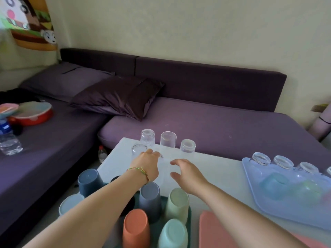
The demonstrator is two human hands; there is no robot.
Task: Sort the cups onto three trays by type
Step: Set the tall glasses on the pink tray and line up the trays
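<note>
My left hand [146,162] and right hand [187,173] are both out over the white table [118,158], in the middle of the frame. My right fingers are spread and curved, holding nothing that I can see. My left fingers are hidden behind the hand, so I cannot tell whether they have hold of anything.

Just beyond them stand four upturned clear drinking glasses [168,141], not yet on a tray. I judge these are what is left. At bottom centre, the dark green tray [189,221] already carries the opaque pastel plastic cups [136,228]. At right, the pale blue tray [265,206] holds a row of clear glasses and some tinted see-through cups. The pink tray [211,230] at lower right shows no cups in its visible part.

The plastic water bottle [8,138] at far left has a blue label, too blurred to read.
</note>
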